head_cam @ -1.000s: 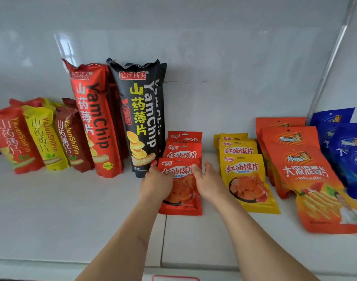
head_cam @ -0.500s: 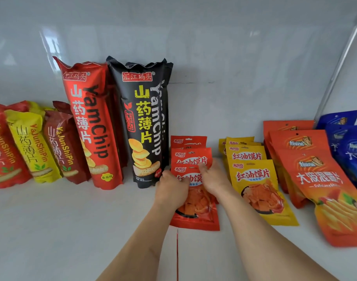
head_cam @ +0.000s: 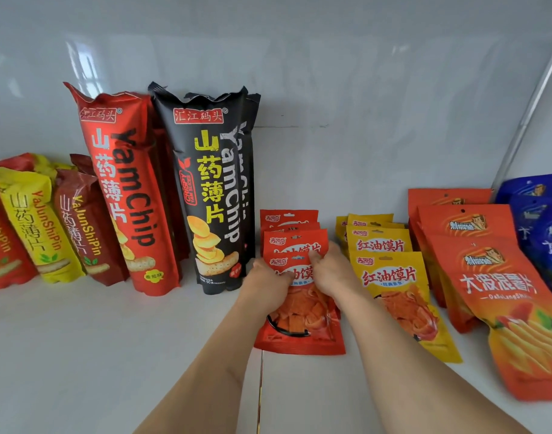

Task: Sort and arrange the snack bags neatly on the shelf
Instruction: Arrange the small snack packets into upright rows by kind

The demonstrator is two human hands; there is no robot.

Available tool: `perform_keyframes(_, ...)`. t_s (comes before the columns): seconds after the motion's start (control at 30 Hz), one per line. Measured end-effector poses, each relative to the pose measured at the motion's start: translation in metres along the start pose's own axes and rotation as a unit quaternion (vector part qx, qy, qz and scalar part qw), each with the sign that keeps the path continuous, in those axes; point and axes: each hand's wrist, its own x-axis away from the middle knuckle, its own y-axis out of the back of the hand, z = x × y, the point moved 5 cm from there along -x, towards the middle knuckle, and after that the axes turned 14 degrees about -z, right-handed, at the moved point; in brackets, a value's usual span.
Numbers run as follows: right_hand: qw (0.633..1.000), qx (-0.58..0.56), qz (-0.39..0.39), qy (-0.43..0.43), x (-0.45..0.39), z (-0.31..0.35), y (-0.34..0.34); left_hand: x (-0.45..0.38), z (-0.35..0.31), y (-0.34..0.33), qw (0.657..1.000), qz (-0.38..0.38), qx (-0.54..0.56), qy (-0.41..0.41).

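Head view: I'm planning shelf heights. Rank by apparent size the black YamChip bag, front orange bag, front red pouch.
1. black YamChip bag
2. front orange bag, though nearness inflates it
3. front red pouch

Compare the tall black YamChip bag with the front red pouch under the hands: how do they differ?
The black YamChip bag stands upright against the wall; the front red pouch leans back low on the shelf. The bag is untouched; the left hand and right hand grip the pouch. Both bear yellow or white Chinese print.

Front red snack bag (head_cam: 303, 324) lies flat on white shelf (head_cam: 80, 355) (heading its overlapping row).
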Motion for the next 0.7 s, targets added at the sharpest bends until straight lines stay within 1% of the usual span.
perform_keyframes(0.2, 1.000, 0.007, -0.005, -0.026, -0.008, -0.008, -0.001, -0.002, -0.006, -0.002, 0.992, -0.054, -0.106, -0.052)
perform_keyframes(0.27, 0.999, 0.011, 0.001, -0.031, -0.009, -0.007, -0.002, -0.001, -0.006, -0.002, 0.990, -0.058, -0.117, -0.056)
perform_keyframes(0.4, 0.999, 0.031, 0.004, -0.032, -0.012, -0.006, -0.005, -0.001, -0.003, -0.004, 0.994, -0.052, -0.096, -0.030)
perform_keyframes(0.6, 0.994, 0.105, -0.012, -0.013, -0.015, -0.006, -0.002, 0.006, -0.008, -0.004, 0.998, -0.046, -0.025, -0.043)
perform_keyframes(0.7, 0.992, 0.122, -0.020, 0.000, -0.017, -0.009, -0.004, 0.010, -0.008, -0.004, 0.997, -0.048, 0.007, -0.054)
